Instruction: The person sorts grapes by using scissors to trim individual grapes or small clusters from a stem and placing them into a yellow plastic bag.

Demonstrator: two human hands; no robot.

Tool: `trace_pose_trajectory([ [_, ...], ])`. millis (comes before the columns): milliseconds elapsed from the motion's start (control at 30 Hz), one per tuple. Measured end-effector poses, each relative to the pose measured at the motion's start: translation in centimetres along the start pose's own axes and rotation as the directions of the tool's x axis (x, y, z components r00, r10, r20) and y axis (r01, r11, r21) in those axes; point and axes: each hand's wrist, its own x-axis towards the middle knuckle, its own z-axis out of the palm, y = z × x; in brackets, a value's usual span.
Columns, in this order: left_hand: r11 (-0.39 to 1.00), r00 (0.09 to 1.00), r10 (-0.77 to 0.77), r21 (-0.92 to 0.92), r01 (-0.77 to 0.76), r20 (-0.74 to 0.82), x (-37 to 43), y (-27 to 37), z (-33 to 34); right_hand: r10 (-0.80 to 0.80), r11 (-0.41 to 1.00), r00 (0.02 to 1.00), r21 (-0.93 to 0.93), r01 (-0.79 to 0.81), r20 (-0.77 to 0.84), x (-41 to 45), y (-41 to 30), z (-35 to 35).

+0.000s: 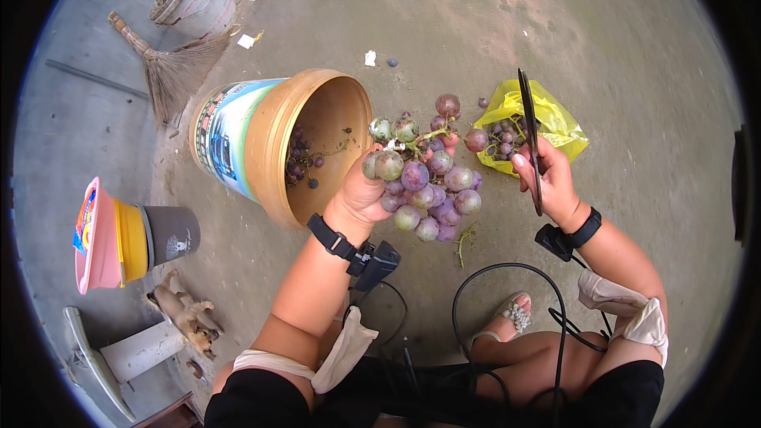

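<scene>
My left hand [359, 193] grips a bunch of grapes [428, 190] with mixed green and purple berries and whitish specks near the stem. In my right hand [553, 181] is a thin dark tool [529, 131], seen edge-on, so its kind is unclear. Behind that hand, an open yellow plastic bag [562, 113] on the floor holds smaller grapes [505, 137]. A tan plastic bucket [270, 148] lies on its side left of the bunch, its mouth towards the middle. Dark grapes and stems [300, 157] rest inside. Below the bunch lies a bare green stem [465, 244].
A straw broom [178, 68] and a whitish bucket [199, 6] stand by the wall. Stacked basins [101, 238] sit on a grey bucket [175, 232]. A dog [187, 312] lies beside a white pedestal [142, 348]. Black cables [458, 303] loop before my legs. A loose grape [392, 62] is on the concrete.
</scene>
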Motion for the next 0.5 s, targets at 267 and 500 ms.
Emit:
trace_pose_trajectory([
  [267,0.998,1.0,0.019,0.057,-0.019,0.011,-0.1,0.4,0.6,-0.098,0.982,0.992,-0.152,0.109,0.077,-0.8,-0.4,0.4],
  [500,0.955,0.999,0.049,0.293,-0.053,0.018,-0.6,0.8,5.9,-0.096,0.994,0.994,-0.04,0.098,0.046,-1.3,-0.7,0.5],
])
